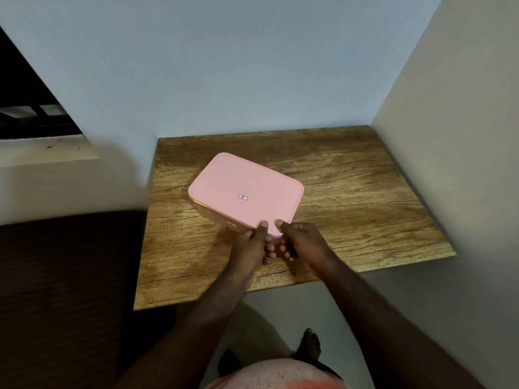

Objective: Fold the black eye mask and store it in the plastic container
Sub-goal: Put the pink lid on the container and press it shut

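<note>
Both hands meet at the near corner of the plastic container (244, 192): the left hand (250, 245) and right hand (302, 242) each keep a narrow grip there, thumbs on the lid, fingers curled beneath. The container is a smooth, matte pink, round-cornered rectangle lying flat on the wood-grain bench (351, 197), its long axis running from near right to far left. The eye mask is out of sight.

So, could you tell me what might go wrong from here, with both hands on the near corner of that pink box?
Both hands, left hand and right hand, press only the near corner of the lid, so the far side may stay unsealed, or the box could skid across the wooden table. The eye mask is not visible, so I cannot confirm it is inside; if not, the lid must come off again.
</note>
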Motion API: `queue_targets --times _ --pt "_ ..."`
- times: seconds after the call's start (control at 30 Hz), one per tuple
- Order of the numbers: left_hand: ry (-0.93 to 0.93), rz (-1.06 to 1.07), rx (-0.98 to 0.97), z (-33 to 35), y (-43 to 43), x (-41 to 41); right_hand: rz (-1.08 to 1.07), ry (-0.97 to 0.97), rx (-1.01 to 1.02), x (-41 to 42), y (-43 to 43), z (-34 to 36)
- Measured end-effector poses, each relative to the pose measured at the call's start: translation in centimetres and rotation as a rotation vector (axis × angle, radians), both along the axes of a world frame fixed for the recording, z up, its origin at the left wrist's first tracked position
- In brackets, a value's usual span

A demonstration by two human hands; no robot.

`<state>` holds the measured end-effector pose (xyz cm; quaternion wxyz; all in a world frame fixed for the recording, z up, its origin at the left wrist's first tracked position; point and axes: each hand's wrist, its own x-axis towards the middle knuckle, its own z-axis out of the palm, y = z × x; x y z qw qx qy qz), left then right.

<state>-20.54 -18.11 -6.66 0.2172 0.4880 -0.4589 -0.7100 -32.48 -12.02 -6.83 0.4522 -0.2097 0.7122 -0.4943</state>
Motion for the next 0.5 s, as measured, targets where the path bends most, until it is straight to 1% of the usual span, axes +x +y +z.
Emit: queue_targets --times 0.1,0.13,0.17,0.2,0.23,0.3,0.33,0.37,0.4,0.43,0.5 --pt "-0.036 -0.142 0.001 0.2 0.0 0.2 -0.035 0.067 -0.037 -1.9 -0.4 -0.1" --pt "-0.060 -0.192 -0.046 0.1 0.0 0.4 -0.085 0.091 -0.043 -2.6 -0.7 -0.3" --pt "-0.086 -0.220 -0.136 -0.1 -0.1 0.8 -0.140 0.133 -0.043 -3.1 -0.9 -0.5" --pt "-0.106 -0.225 -0.272 -0.2 -0.3 1.3 -0.197 0.200 -0.032 -3.6 -1.1 -0.6" --pt "-0.122 -0.210 -0.449 -0.4 -0.7 1.9 -0.244 0.293 -0.015 -3.9 -1.2 -0.6" --pt "-0.174 -0.148 -0.851 -0.4 -2.0 3.3 -0.307 0.538 -0.017 -4.2 -1.1 -0.3" --pt "-0.222 -0.115 -1.044 -0.1 -2.8 3.9 -0.314 0.675 -0.055 -3.9 -0.9 0.1" --pt "-0.277 -0.089 -1.218 0.3 -3.8 4.5 -0.287 0.812 -0.108 -3.6 -0.8 0.5" --pt "-0.335 -0.090 -1.342 0.6 -4.7 4.9 -0.210 0.932 -0.158 -3.4 -0.8 0.8" --pt "-0.399 -0.129 -1.401 0.9 -5.5 5.1 -0.083 1.015 -0.180 -3.1 -1.0 1.0" --pt "-0.547 -0.325 -1.418 0.8 -7.2 5.0 0.257 1.081 -0.120 -2.9 -1.7 1.2"
